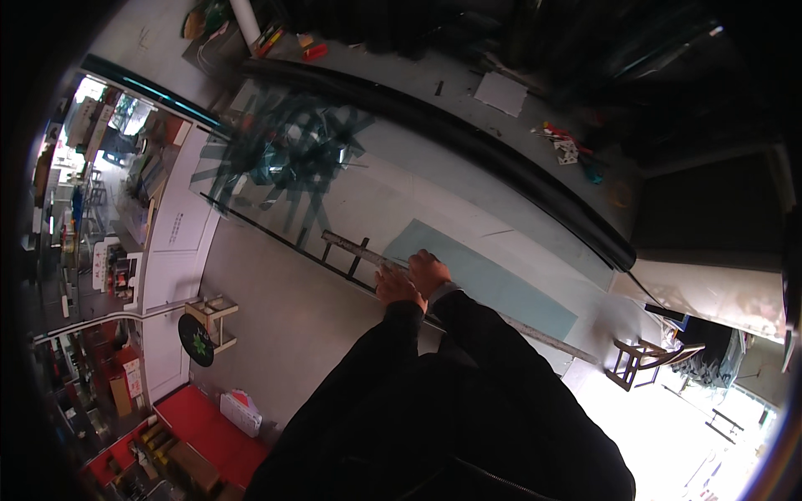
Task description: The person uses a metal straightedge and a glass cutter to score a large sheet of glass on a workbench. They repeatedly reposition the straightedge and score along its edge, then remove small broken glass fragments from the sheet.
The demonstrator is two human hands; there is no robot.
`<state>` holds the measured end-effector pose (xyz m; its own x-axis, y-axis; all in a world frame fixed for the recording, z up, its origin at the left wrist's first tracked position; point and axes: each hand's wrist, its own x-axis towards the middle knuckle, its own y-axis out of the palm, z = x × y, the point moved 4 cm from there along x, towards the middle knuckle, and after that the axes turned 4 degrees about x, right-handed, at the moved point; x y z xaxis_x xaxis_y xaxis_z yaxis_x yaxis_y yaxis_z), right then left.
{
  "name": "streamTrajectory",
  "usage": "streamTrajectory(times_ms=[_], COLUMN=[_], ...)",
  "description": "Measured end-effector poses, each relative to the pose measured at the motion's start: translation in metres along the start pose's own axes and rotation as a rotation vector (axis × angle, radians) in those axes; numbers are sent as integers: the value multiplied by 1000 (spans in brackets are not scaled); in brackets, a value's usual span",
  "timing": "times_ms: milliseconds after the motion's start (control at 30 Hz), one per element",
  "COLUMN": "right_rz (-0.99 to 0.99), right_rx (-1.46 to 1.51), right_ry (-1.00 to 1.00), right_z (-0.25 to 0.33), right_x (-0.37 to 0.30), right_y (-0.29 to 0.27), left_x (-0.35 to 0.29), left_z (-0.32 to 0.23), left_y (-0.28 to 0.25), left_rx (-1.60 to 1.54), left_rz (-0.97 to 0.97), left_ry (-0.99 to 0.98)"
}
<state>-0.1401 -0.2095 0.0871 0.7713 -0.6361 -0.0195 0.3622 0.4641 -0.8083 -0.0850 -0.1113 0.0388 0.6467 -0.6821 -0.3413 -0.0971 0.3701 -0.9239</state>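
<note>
A long, narrow straightedge lies slantwise along the near side of a worktable, over the edge of a pale blue-green glass sheet. My left hand is on the straightedge, its fingers bent over it. Close against it, my right hand is closed above the glass, beside the straightedge; whatever its fingers hold is too small to make out. Left of my hands, a short dark bar crosses the straightedge. Many overlapping glass strips are heaped at the table's far left.
A thick black roll runs along the table's back. Beyond it lie a white sheet and small tools. A round-topped stool stands on the floor at left, a wooden chair at right. Cabinets line the left side.
</note>
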Motion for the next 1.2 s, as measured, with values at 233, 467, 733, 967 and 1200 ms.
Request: streamTrajectory(times_ms=[233, 467, 733, 967, 1200], right_rz=[181, 145, 258, 267, 310], right_rx=[-7, -6, 53, 42, 30], right_ry=[115, 95, 124, 104, 117], right_z=[17, 28, 25, 15, -4], right_x=[24, 24, 24, 19, 2], right_y=[14, 6, 5, 6, -4], left_x=[16, 2, -2, 9, -6], left_z=[1, -2, -4, -5, -9], left_y=[35, 41, 43, 40, -24], left_rx=[-164, -183, -97, -68, 30], left_rz=[-225, -252, -229, -10, 175], left_ry=[-70, -147, -103, -162, -99])
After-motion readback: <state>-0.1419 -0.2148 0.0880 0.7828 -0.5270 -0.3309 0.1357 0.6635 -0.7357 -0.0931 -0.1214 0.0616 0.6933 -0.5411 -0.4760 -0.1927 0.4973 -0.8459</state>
